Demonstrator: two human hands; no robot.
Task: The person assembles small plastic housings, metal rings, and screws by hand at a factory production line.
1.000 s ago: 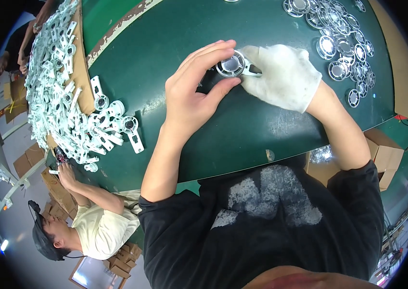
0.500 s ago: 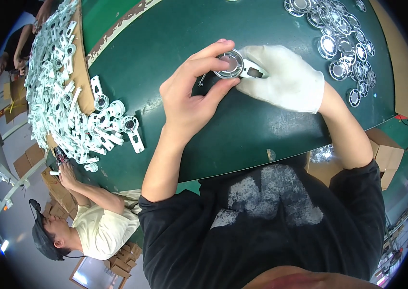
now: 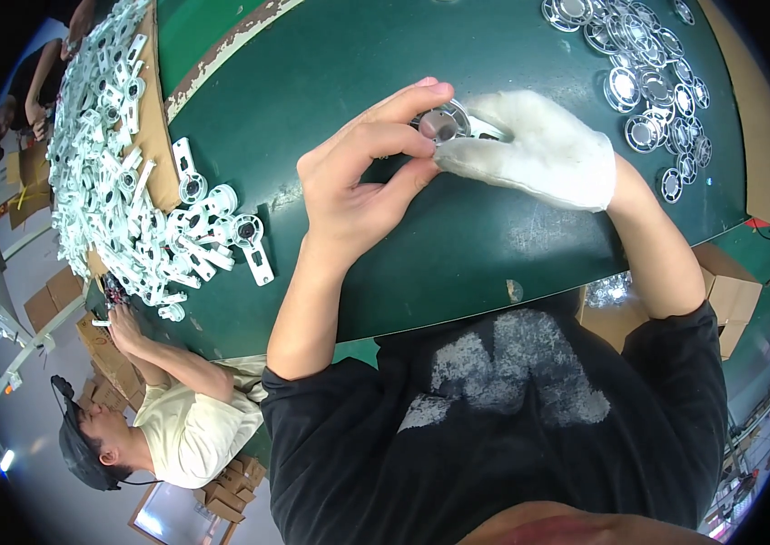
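A white plastic part with a short handle and a shiny silver ring on its round head is held above the green table, between both hands. My left hand, bare, is closed on the ring's left edge, with its fingertips and thumb pinching there. My right hand, in a white glove, wraps the handle from the right. Its thumb lies along the near edge of the ring, close to the left fingertips. The glove hides most of the handle, and fingers cover part of the ring.
A big heap of similar white handled parts lies on the left, some on brown cardboard. Many loose silver rings are spread at the far right. Beside the table's left end, a co-worker sits with hands near the heap. An open cardboard box stands at right.
My gloved thumb has moved left onto the near edge of the ring and now covers more of the handle. The ring has tilted and shifted slightly right. My left fingers have drawn closer around its edge.
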